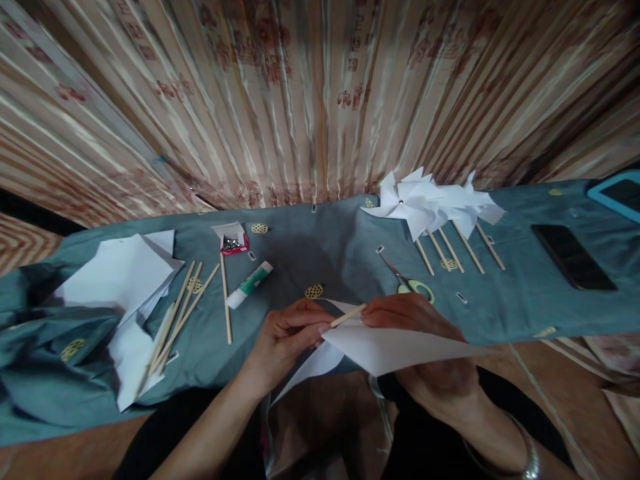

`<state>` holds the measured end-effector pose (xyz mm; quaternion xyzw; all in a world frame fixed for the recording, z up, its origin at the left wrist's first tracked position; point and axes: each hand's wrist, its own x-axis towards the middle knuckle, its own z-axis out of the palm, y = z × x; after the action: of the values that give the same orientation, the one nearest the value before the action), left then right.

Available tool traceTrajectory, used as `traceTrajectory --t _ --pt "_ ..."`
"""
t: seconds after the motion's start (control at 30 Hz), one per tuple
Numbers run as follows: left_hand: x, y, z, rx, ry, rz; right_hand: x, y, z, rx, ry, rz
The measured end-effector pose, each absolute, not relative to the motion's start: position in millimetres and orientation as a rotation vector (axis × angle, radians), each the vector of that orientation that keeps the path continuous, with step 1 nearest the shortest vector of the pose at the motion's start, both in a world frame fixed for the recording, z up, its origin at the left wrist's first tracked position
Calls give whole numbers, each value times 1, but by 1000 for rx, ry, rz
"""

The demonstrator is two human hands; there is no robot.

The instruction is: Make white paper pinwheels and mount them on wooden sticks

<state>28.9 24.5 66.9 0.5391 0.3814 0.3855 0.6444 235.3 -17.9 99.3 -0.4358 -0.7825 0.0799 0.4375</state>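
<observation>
In front of my body I hold a cut white paper [390, 347], its flaps spreading out to the left and right. A short length of a pale wooden stick [349, 316] shows across its upper side. My left hand [287, 343] is closed, with thumb and fingers pinching around the stick's left end and the paper's edge. My right hand [425, 327] is closed on the paper, its fingertips by the stick's right end; a flap covers part of this hand. Green-handled scissors [406, 283] lie just beyond my right hand.
On the cloth-covered table [320, 257] stand finished paper pinwheels [425, 200] at the back right, beside a black phone [574, 256]. To the left are white paper sheets [120, 270], loose wooden sticks [175, 327], a glue stick [250, 285] and a small box of metal pins [231, 240].
</observation>
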Motion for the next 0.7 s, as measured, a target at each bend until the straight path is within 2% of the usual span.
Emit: traceTrajectory --t 0.7 --pt "26 22 72 1239 860 877 235 -20 96 -1065 -1957 251"
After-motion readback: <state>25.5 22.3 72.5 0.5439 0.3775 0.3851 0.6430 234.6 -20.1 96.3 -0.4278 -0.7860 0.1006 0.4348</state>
